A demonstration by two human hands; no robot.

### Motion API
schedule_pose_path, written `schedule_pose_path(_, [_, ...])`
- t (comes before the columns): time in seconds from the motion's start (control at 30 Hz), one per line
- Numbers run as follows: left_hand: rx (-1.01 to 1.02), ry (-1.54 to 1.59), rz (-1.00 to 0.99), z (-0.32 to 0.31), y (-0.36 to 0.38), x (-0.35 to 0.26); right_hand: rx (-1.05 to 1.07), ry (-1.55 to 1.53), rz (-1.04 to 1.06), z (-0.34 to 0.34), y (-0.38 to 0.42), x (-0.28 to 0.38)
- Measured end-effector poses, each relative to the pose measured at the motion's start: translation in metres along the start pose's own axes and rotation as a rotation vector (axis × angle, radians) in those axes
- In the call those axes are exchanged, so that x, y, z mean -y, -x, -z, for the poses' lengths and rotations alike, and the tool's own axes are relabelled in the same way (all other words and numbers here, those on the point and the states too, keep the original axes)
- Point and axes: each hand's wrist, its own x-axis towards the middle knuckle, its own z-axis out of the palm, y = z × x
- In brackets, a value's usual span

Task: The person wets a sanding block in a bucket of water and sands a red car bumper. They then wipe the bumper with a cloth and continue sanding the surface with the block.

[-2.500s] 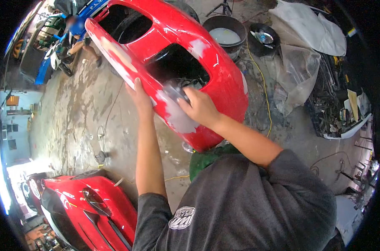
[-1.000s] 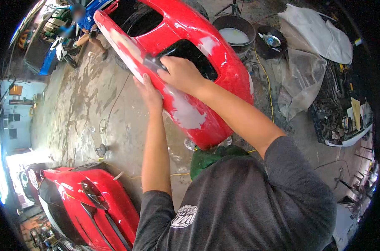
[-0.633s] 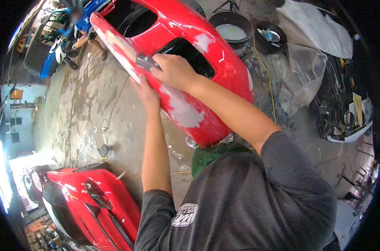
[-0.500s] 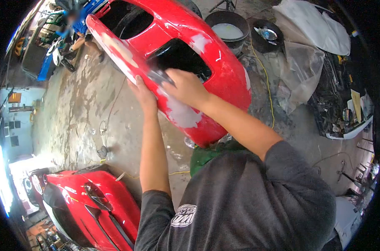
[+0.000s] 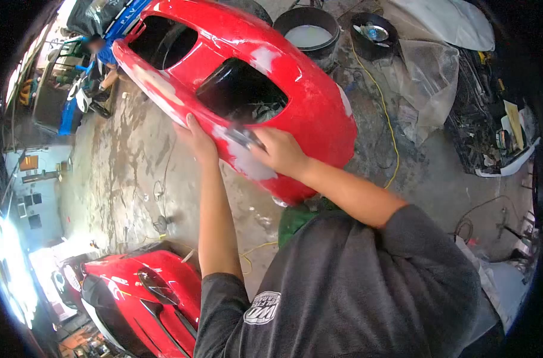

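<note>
A glossy red car bumper (image 5: 319, 113) with two large openings lies at an angle in front of me. Grey and pale patches mark its surface. My right hand (image 5: 280, 152) is closed around a dark sanding block (image 5: 242, 136), blurred by motion, which rests on the grey patch (image 5: 247, 160) beside the lower opening. My left hand (image 5: 197, 142) lies against the bumper's near edge, fingers stretched out, holding nothing.
Behind the bumper stand a black tub of whitish liquid (image 5: 307, 37) and a black bucket (image 5: 373, 37). A yellow cable (image 5: 386, 113) crosses the floor at right. A red car (image 5: 158, 280) is at lower left. Another person (image 5: 106, 56) is at upper left.
My right hand and the dark block have moved down and right along the grey patch. My left hand has shifted slightly left and down, and the whole view has shifted a little.
</note>
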Motion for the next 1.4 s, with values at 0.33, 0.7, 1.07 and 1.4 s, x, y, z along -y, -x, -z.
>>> schedule_pose_path(0.33, [-0.082, -0.429, -0.150, -0.019, 0.087, 0.004, -0.137, 0.112, -0.373, 0.100, 0.098, -0.043])
schedule_pose_path(0.7, [-0.055, -0.631, -0.094, -0.028, 0.192, 0.044, -0.131, 0.116, -0.444, 0.114, 0.117, -0.028])
schedule_pose_path(1.07, [0.057, -0.829, -0.180, -0.015, 0.226, 0.075, -0.022, 0.034, -0.369, 0.089, 0.112, -0.024])
schedule_pose_path(1.4, [0.191, -0.684, -0.280, 0.020, 0.216, 0.069, -0.228, 0.025, -0.391, 0.082, 0.136, -0.014])
